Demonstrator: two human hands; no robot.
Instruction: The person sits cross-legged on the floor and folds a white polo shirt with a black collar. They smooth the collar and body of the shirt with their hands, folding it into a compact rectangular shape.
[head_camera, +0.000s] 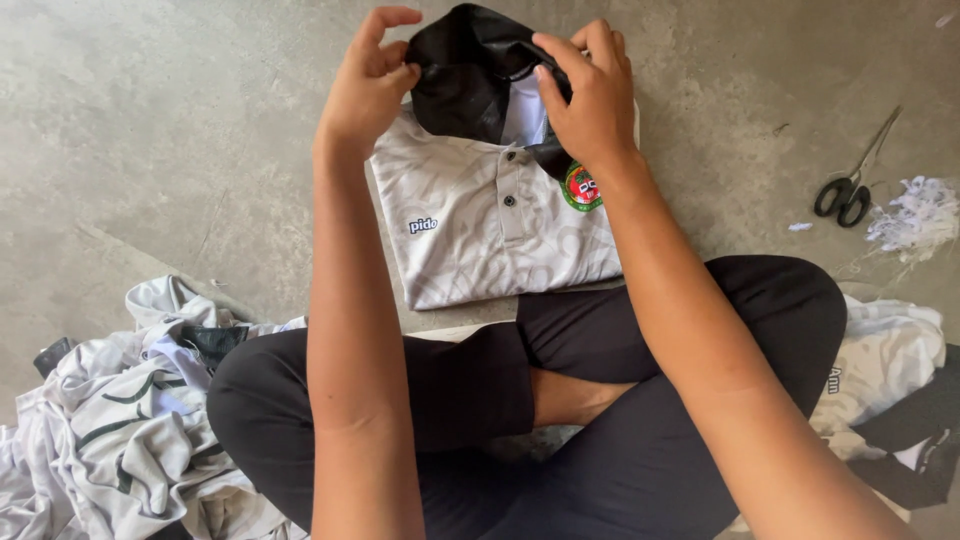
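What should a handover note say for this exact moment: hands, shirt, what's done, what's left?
Left hand: pinching the left side of the black collar.
Right hand: gripping the collar's right side, above the round chest badge.
Folded white polo shirt: flat on the concrete floor, front up, two placket buttons closed.
Done: body folded into a rectangle.
Left: collar is raised and bunched, not yet flat.
Nearby: heap of loose shirts at left knee, more shirts at right, scissors and scraps far right.

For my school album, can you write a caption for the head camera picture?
Both hands, left and right, hold the black collar of a folded white polo shirt on the concrete floor.
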